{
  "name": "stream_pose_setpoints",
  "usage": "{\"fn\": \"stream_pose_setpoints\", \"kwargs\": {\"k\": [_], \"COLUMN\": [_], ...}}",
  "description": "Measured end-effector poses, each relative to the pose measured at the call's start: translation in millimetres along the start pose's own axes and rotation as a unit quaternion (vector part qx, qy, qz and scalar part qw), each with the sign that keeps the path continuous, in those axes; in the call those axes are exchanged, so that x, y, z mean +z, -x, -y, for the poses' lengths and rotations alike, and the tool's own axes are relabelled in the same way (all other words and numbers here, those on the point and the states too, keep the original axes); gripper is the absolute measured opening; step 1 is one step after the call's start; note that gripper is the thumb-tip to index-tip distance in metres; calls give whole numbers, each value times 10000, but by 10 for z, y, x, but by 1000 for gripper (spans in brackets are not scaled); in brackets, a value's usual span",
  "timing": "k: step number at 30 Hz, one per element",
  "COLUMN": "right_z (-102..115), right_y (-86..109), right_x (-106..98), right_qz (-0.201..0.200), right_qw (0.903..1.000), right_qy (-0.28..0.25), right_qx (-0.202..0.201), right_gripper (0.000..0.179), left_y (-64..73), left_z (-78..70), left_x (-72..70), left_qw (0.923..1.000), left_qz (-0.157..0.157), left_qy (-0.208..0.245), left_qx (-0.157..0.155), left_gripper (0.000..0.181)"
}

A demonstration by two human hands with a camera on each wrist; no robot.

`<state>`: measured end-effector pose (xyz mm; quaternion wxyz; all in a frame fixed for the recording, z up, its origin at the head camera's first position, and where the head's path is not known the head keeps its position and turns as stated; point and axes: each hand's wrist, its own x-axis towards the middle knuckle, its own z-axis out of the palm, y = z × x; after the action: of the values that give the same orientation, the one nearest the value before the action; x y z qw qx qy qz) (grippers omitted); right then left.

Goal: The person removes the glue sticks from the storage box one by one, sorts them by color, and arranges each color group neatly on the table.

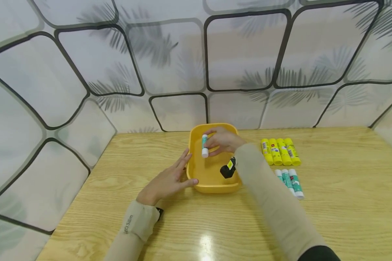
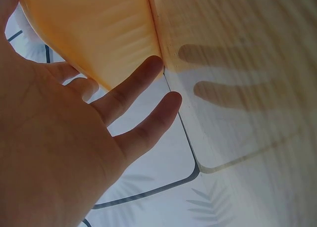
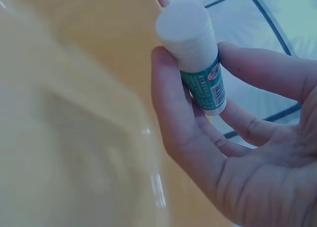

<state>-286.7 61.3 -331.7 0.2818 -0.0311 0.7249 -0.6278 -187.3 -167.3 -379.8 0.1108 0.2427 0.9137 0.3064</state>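
Over the yellow plastic basin, my right hand pinches a white-and-green glue stick between thumb and fingers. The right wrist view has the same glue stick close up, its white end toward the camera and a barcode on the green label. My left hand touches the basin's left side, fingers spread and mostly straight along the rim. From the left wrist, the basin's outer wall shows beside the fingers of that hand.
Right of the basin, several yellow glue sticks lie side by side on the wooden table. Nearer to me are three white-and-green glue sticks, partly covered by my right sleeve. A patterned wall covering borders the table's back.
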Motion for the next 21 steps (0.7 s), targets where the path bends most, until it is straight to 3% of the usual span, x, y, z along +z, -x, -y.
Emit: {"fn": "stream_pose_setpoints", "kwargs": {"k": [21], "right_z": [-1], "right_y": [222], "right_x": [-317], "right_qz": [64], "right_qw": [9989], "right_qy": [153], "right_qx": [-431], "right_gripper": [60], "left_y": [6], "left_z": [2], "left_x": [-5], "left_qw": [10000], "left_qz": [18], "left_qy": [73], "left_qx": [20], "left_gripper": [96]}}
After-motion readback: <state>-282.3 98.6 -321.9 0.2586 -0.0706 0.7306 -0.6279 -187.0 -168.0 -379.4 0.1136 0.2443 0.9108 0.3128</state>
